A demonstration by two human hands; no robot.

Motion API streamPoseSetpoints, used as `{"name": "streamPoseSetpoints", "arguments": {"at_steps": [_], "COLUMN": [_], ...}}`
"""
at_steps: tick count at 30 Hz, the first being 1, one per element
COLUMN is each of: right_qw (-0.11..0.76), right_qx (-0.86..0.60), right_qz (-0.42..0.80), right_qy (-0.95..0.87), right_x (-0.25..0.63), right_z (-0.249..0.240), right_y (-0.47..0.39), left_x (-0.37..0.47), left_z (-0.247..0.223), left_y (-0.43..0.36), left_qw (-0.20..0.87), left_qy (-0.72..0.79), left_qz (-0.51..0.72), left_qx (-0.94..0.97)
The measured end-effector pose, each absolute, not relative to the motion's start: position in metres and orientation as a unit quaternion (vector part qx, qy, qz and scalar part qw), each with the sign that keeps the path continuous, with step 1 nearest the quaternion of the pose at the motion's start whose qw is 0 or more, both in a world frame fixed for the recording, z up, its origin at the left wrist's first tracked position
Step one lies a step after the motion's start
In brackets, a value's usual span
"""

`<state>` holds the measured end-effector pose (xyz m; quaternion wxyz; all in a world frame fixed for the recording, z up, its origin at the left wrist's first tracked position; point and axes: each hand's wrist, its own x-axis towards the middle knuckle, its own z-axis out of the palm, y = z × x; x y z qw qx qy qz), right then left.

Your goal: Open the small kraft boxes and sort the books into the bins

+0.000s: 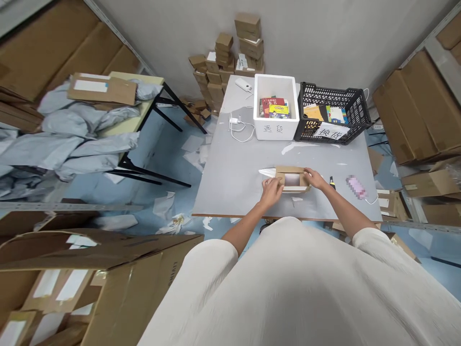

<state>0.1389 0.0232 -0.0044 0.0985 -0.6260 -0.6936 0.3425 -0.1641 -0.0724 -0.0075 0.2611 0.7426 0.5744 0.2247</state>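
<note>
And it's the small open brown cardboard box (291,169) near the smooth grey bench (230,192)'s six-o'clock edge: left hand (272,191), fingers curled closed on its nine-o'clock end; right hand (314,179), fingers pinching the three-o'clock end. Out at one o'clock sits a black plastic lattice crate (358,127).

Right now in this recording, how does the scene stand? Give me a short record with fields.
Surface: grey table
Handled: brown box, open on top; contents unclear
Left grip: holds the box's left end
Right grip: holds the box's right end
Right of the box: black-and-yellow tool, then a pink item
Beyond the box: white bin and black crate, side by side, both holding printed items
</note>
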Motion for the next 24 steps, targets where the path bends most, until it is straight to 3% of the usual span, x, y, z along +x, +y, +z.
{"name": "streamPoseSetpoints", "arguments": {"at_steps": [15, 24], "right_qw": [0.049, 0.053], "right_qx": [-0.623, -0.624], "right_qz": [0.234, 0.236], "right_qy": [-0.745, -0.743], "right_x": [0.107, 0.111], "right_z": [-0.025, -0.027], "right_y": [-0.003, -0.005], "left_x": [-0.156, -0.184], "left_z": [-0.017, -0.010], "left_y": [-0.062, -0.093], "left_qw": [0.220, 0.178], "left_qy": [0.495, 0.605], "left_qz": [0.033, 0.133], "left_qx": [0.840, 0.764]}}
